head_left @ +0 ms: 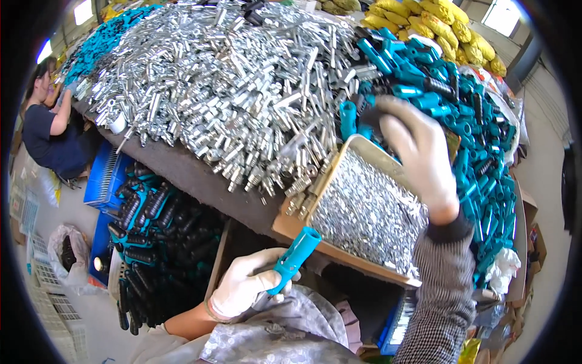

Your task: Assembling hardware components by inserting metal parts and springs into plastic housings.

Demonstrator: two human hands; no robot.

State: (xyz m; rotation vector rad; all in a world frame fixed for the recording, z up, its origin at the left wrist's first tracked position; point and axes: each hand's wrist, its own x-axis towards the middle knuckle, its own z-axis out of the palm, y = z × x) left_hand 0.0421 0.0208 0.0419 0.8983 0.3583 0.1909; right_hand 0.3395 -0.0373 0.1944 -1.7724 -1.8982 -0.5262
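My left hand [248, 282], in a white glove, is closed around a teal plastic tube [297, 258]. The tube is tilted, its round open end up and to the right. My right hand [418, 148], gloved too, is smeared by motion above the back right of a tray [364, 145] of small silvery metal pieces [364, 206]. A blurred dark shape lies by its fingers; I cannot tell whether they hold it. Close by, another teal tube [348, 118] stands upright at the edge of a heap of teal tubes [467, 170].
A large heap of shiny metal parts [230, 91] covers the table [182, 176]. Below left, black-and-teal handles [148, 206] lie piled beside a blue crate [106, 179]. Another person [51, 127] sits at the far left. Yellow sacks [439, 24] are stacked at the back right.
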